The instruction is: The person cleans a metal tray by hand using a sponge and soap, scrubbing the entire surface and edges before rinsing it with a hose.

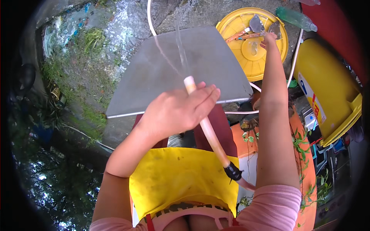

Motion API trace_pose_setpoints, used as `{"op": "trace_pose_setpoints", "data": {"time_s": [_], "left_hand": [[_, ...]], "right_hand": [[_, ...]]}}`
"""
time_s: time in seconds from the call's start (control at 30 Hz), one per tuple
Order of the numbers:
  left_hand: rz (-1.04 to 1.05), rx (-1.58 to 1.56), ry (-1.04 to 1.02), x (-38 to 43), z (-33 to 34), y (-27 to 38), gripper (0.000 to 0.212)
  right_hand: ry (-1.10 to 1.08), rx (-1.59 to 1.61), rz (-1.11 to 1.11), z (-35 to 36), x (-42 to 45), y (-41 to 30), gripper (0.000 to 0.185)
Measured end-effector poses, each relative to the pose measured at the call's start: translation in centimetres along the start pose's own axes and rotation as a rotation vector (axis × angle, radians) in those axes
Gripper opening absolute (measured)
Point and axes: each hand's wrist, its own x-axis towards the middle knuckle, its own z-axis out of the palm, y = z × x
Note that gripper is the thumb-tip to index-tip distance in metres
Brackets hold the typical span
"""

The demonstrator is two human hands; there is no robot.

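Note:
My left hand [180,111] is closed around a pale hose [212,134], with black tape binding a joint lower down. Water pours from its white end over a grey flat board [185,57]. At the upper right, my right hand [269,41] has its fingers on the neck of a small trowel with a worn orange handle [251,36] and a dark blade [274,28]. A second trowel, with a pointed grey blade [256,23], lies beside it. Both tools are on a round yellow plastic lid [251,68].
A green plastic bottle [296,18] lies beside the lid. A yellow bin [326,83] stands at the right, near an orange planter edge [303,170] with trailing plants. A thin white hose [295,57] runs around the lid. Wet, mossy concrete [78,72] spreads at the left.

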Motion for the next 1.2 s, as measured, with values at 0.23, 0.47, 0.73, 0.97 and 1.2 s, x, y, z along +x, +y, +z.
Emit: {"op": "trace_pose_setpoints", "data": {"time_s": [0.23,0.47,0.73,0.97,1.2], "left_hand": [[0.014,-0.098,0.040,1.7,0.3,-0.4,0.036],[-0.009,-0.075,0.061,0.4,1.2,0.4,0.036],[0.004,-0.015,0.090,-0.7,1.7,0.3,0.037],[0.059,-0.045,0.145,-0.1,1.3,-0.6,0.028],[0.095,-0.051,0.188,-0.2,1.6,-0.5,0.022]], "right_hand": [[0.193,0.438,-0.272,0.1,8.8,4.0,0.049],[0.095,0.571,-0.346,-0.9,4.2,4.2,0.034],[-0.350,0.084,-0.730,-6.2,-16.4,-0.6,0.064],[-0.660,-0.682,-1.048,-2.2,-29.3,-8.4,0.054],[-0.784,-1.023,-1.322,5.0,-34.3,-8.2,0.030]]}}
